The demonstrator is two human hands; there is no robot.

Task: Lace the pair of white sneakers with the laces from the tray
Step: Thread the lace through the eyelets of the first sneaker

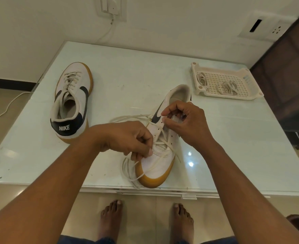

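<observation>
Pale glass-topped table (127, 71) fills mid-frame, surface scuffed. Upper centre: wall socket (113, 7) with white plug, cable (108, 30) dropping behind the table. Upper right: second socket plate (266, 27) (nothing plugged in). Right edge: dark wooden panel (286, 67).

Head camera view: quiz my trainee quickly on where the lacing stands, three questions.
1. True or false: the far sneaker already has its lace threaded.
2. The tray holds: A) nothing, B) bundled laces, C) a shoe.
3. Which hand pinches the lace near the toe end of the near sneaker?
Key: 1 true; 2 B; 3 the left hand.
</observation>
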